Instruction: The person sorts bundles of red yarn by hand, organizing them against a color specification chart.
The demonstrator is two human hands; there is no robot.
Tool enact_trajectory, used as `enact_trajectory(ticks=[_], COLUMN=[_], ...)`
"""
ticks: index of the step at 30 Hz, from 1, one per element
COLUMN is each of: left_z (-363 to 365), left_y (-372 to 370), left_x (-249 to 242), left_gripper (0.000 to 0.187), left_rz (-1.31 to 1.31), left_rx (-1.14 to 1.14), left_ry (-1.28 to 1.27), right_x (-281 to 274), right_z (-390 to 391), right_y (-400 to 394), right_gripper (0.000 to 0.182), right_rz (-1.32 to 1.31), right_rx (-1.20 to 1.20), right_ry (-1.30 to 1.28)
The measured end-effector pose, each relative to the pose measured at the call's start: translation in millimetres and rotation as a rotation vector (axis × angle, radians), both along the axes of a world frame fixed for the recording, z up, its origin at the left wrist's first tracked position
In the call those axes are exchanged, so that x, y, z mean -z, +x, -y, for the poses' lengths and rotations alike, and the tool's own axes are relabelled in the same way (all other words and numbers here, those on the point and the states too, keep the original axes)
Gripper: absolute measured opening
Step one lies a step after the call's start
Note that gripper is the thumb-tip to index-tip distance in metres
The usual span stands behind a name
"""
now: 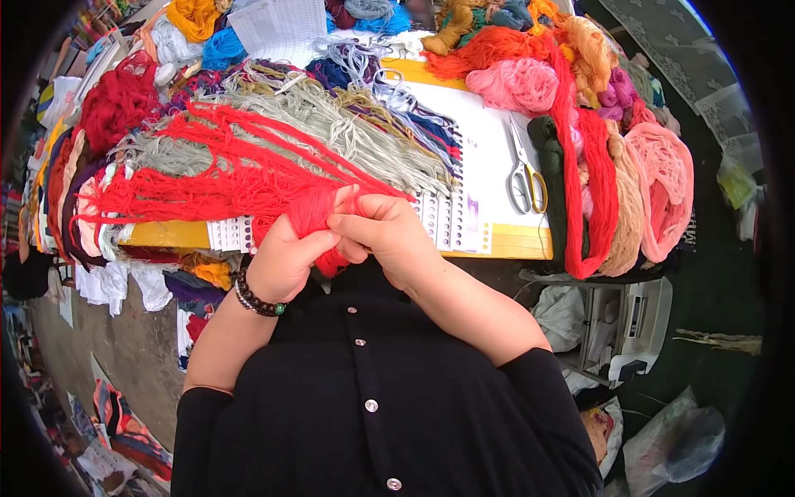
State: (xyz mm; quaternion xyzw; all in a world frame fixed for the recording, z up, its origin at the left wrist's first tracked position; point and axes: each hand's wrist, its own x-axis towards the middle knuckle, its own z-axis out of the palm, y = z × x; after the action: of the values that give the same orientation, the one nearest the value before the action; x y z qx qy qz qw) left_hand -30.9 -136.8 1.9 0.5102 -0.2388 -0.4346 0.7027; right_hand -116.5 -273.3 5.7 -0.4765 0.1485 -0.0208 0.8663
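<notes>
A bundle of red yarn (311, 209) is wrapped around the fingers of my left hand (286, 257), which is closed on it. My right hand (385, 232) meets the left at the table's front edge, its thumb and fingers pinched on the red strands. From my hands, long red strands (207, 174) spread leftward over the table. They lie across grey-green yarn (356, 137) and a white card with punched holes (447, 217). The exact strands between my fingertips are partly hidden.
Scissors (523, 178) with yellow-and-grey handles lie on white paper to the right. Red, tan and pink skeins (662, 190) hang over the table's right edge. A printed sheet (280, 29) and more yarn heaps lie at the back. Plastic bags (675, 439) rest on the floor at right.
</notes>
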Motion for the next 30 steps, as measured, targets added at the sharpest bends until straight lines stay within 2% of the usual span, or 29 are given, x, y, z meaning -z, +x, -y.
enact_trajectory(ticks=[4, 6, 7, 9, 11, 12, 14, 21, 23, 25, 26, 27, 28, 29, 30], left_z=[2, -2, -2, 1, 2, 2, 2, 4, 3, -1, -10, -12, -23, -40, -50], left_y=[-1, 6, 5, 1, -1, -1, 0, -1, 0, 8, 18, 32, 40, 68, 82], left_x=[-1, -3, -5, -8, -7, -6, -4, -10, -10, -6, 1, -6, -17, -5, -17], left_gripper=[0.046, 0.044, 0.044, 0.042, 0.041, 0.040, 0.039, 0.036, 0.034, 0.033, 0.032, 0.034, 0.036, 0.041, 0.047], left_rz=[0.057, -0.063, -0.063, -0.124, -0.120, -0.116, -0.090, -0.105, -0.052, -0.047, -0.096, -0.392, -0.611, -0.524, -0.524], left_rx=[-0.018, 0.124, 0.123, 0.007, -0.011, -0.030, -0.019, -0.023, -0.043, -0.086, -0.108, -0.070, -0.142, -0.164, -0.426], left_ry=[0.010, -0.036, -0.036, -0.050, -0.035, -0.020, -0.027, -0.011, 0.012, -0.012, -0.060, -0.209, -0.272, -0.369, -0.332], right_x=[0, -1, -1, -1, 0, 0, -2, -6, -1, 0, 0, -6, -17, -31, -56], right_z=[3, 2, 2, 2, 3, 3, 4, 6, 10, 31, 47, 63, 81, 95, 115], right_y=[-1, -1, -2, -2, -2, -2, -3, -6, -8, -13, -11, -17, -28, -41, -63], right_gripper=[0.003, 0.003, 0.003, 0.004, 0.005, 0.005, 0.006, 0.007, 0.007, 0.010, 0.014, 0.011, 0.007, 0.003, 0.009], right_rz=[-0.011, -0.004, 0.018, 0.041, 0.058, 0.059, 0.023, 0.032, 0.052, 0.242, 0.345, 0.310, 0.309, 0.292, 0.424], right_rx=[0.012, 0.017, 0.025, 0.033, 0.024, 0.023, -0.003, 0.060, 0.095, 0.347, 0.485, 0.553, 0.488, 0.417, 0.238], right_ry=[0.038, 0.057, 0.123, 0.188, 0.199, 0.199, -0.003, 0.019, -0.120, -1.209, -1.372, -1.444, -1.057, -0.435, 0.124])
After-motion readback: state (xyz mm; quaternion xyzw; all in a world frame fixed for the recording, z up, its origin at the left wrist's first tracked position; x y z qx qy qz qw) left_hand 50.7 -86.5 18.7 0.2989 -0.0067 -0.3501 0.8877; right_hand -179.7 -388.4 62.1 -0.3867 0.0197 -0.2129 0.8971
